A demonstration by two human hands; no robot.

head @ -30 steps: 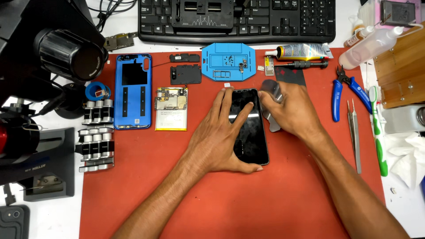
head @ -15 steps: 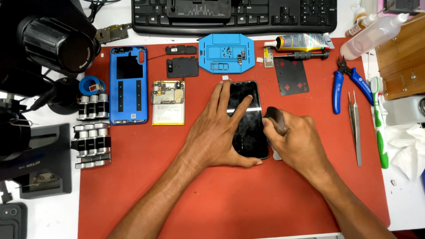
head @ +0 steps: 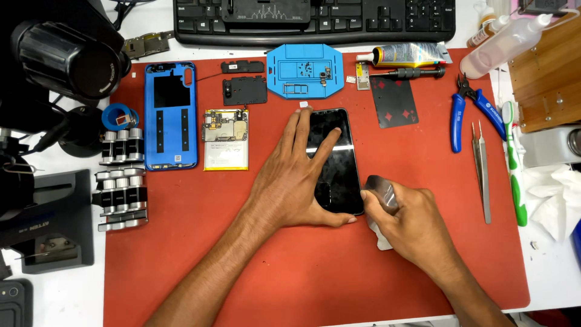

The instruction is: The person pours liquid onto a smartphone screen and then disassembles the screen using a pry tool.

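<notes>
Disassembly well advanced, blue back cover and circuit board laid aside on red mat; phone face up mid-mat, pinned flat under left hand, right hand clamped on thin pry card at lower right edge, screen separation outstanding.

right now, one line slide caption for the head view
Left hand steadies a black phone on a red mat; right hand presses a thin card at its edge.

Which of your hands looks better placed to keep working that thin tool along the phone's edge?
Probably the right hand: it already grips the thin clear tool at the black phone's lower right edge. The left hand lies flat on the screen, pinning the phone down.
</notes>
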